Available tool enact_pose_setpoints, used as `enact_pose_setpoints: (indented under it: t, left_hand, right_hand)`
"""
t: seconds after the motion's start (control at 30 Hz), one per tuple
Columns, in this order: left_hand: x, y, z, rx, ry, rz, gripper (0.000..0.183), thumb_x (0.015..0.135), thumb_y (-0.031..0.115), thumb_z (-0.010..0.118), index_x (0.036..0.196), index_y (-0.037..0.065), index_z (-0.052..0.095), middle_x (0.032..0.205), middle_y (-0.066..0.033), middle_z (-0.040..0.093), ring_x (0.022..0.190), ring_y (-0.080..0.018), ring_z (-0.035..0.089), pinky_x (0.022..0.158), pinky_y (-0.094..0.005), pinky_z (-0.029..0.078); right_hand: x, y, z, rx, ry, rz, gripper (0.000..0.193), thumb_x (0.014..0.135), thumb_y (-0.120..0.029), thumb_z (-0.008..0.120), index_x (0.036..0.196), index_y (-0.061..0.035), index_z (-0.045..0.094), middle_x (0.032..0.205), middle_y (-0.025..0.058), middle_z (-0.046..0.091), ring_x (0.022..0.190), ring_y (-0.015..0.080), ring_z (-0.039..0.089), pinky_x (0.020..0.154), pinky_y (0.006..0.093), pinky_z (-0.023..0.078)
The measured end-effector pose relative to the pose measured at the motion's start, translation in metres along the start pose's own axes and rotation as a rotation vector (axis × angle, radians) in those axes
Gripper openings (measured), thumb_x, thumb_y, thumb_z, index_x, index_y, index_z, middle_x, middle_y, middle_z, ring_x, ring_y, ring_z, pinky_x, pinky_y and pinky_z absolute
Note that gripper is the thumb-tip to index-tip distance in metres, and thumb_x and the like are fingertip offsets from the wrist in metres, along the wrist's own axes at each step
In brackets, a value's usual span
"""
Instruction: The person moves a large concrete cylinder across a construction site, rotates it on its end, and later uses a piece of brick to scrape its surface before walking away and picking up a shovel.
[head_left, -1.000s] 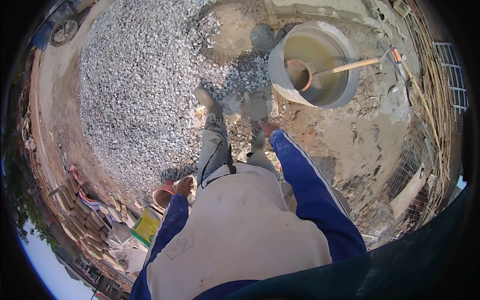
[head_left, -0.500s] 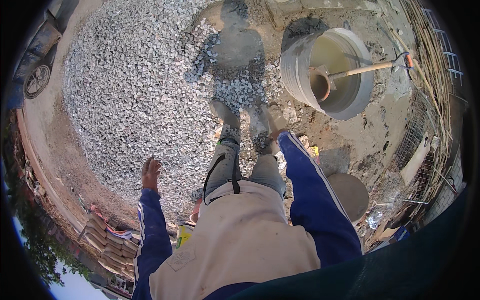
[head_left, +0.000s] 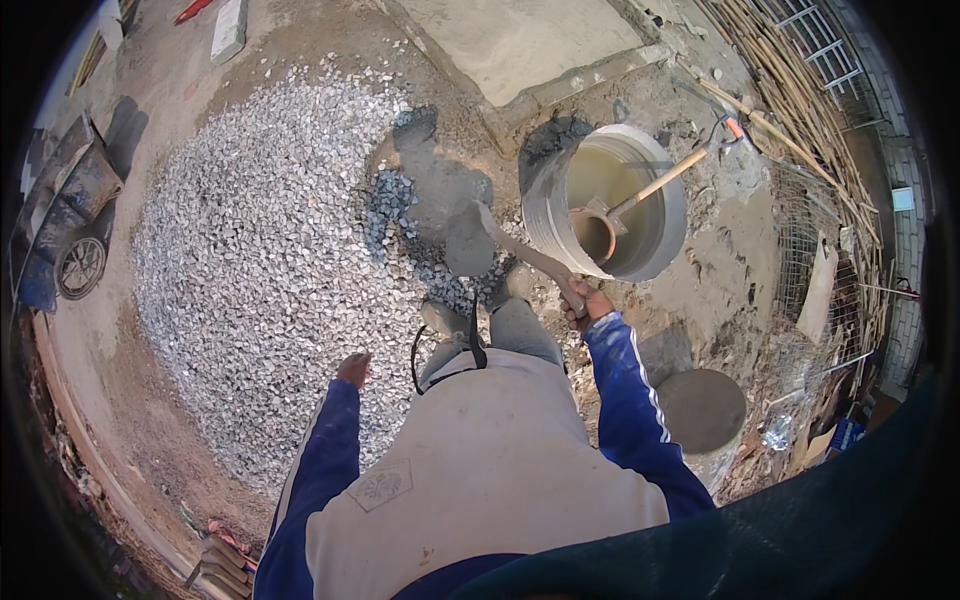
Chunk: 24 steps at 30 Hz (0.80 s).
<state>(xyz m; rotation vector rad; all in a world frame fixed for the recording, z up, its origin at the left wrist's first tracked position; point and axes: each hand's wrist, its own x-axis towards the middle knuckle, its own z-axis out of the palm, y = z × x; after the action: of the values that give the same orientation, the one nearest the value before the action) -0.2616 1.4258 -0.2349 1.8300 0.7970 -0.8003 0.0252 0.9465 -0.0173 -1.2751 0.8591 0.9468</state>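
My right hand (head_left: 590,304) is closed round the grey, mud-caked handle of a hoe (head_left: 537,258). Its rounded blade (head_left: 469,246) is over the gravel beyond my feet, beside a grey patch in shadow. Over the near part of the gravel heap (head_left: 270,250), my left hand (head_left: 354,369) holds nothing. Its fingers are partly hidden but look loosely apart. To the right of the hoe stands a large drum of murky water (head_left: 545,208). A small round bucket (head_left: 593,237) and a shovel with a wooden shaft (head_left: 655,186) are in it.
A blue wheelbarrow (head_left: 85,190) stands at the far left. Bamboo poles (head_left: 820,120) and wire mesh (head_left: 800,240) lie along the right. A round grey lid or filled tub (head_left: 702,410) is near my right elbow. Beyond is a concrete-edged slab (head_left: 520,45).
My right hand has come nearer and lifted the hoe, which is now plainly in view. My left hand has moved inward. The view has tilted up, showing more ground ahead.
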Motion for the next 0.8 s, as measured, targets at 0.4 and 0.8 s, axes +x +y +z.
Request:
enact_pose_setpoints:
  t: [0.4,0.8]
  left_hand:
    - [0.123,0.144,-0.101,-1.040,0.135,0.159,0.041,0.083,0.034,0.061,0.108,0.002,0.056,0.087,-0.0037,0.058,0.070,-0.0120,0.054,0.052,-0.0245,0.042]
    - [0.108,0.250,0.021,-0.238,0.095,-0.303,0.030,0.087,0.038,0.046,0.096,0.011,0.056,0.075,-0.0015,0.057,0.063,-0.0166,0.055,0.051,-0.0351,0.043]
  right_hand:
    - [0.058,-0.225,0.055,-0.296,0.044,-0.282,0.032,0.076,-0.042,0.061,0.080,-0.0103,0.056,0.060,0.0050,0.053,0.042,0.0137,0.048,0.037,0.0279,0.039]
    - [0.193,-0.458,0.074,-0.081,0.004,-0.114,0.031,0.076,-0.041,0.059,0.096,-0.0189,0.050,0.062,0.0050,0.048,0.044,0.0150,0.042,0.040,0.0287,0.035]
